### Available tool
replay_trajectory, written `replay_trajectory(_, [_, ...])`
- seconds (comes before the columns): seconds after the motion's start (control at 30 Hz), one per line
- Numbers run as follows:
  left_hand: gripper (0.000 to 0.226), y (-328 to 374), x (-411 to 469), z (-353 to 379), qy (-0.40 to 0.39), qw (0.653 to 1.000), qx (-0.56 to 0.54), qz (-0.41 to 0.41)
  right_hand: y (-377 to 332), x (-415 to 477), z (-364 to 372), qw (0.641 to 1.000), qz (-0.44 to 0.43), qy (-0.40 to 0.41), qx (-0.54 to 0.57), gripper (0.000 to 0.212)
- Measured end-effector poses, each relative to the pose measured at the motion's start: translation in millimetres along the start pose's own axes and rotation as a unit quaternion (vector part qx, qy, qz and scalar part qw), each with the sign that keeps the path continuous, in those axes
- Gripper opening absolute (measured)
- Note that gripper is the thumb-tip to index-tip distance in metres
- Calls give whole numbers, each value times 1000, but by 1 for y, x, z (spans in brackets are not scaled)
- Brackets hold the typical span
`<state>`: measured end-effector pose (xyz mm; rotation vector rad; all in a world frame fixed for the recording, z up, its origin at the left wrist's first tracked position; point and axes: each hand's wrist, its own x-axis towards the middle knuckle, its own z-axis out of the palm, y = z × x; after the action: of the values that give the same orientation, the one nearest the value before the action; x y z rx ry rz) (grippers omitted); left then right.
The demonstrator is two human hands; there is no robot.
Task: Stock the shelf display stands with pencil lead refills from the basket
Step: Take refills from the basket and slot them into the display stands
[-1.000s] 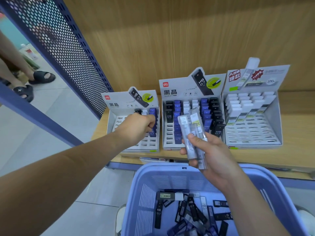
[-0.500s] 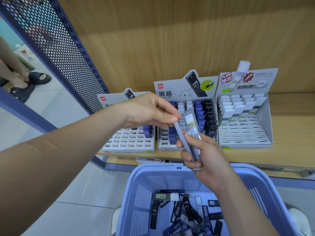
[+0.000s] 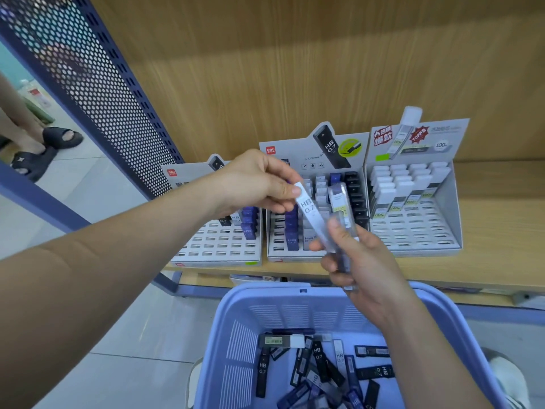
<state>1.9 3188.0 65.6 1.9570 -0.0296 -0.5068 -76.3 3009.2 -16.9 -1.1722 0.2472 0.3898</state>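
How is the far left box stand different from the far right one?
The left grey cardboard display stand holds only a few mostly blue cases at its back right; the right grey cardboard display stand has back rows full of white-capped cases. The left hand hides part of the left stand; the right stand shows whole. Both stand on the wooden shelf with empty front slots.

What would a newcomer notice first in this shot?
The hands at centre frame: the left hand pinches the top of an HB 0.7 refill, whose lower end reaches the right hand, which grips more clear refills. Behind them, three part-filled display stands sit on the wooden shelf. Below is a blue basket of loose refills.
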Motion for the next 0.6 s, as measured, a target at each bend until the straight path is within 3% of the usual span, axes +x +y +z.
replay_trajectory(0.13, [7,7,5,2,80,995,14,51,-11,5,-30,992,6,67,106,29])
replay_trajectory(0.27, [5,3,11,13,115,987,84,79,-18,5,-46,973,-13,82,214,26])
replay_trajectory(0.4, [5,-3,15,22,115,970,177,118,-16,2,-44,971,-31,81,222,23])
replay_trajectory(0.6, [10,6,17,8,166,965,150,133,-11,1,-40,984,-28,87,155,26])
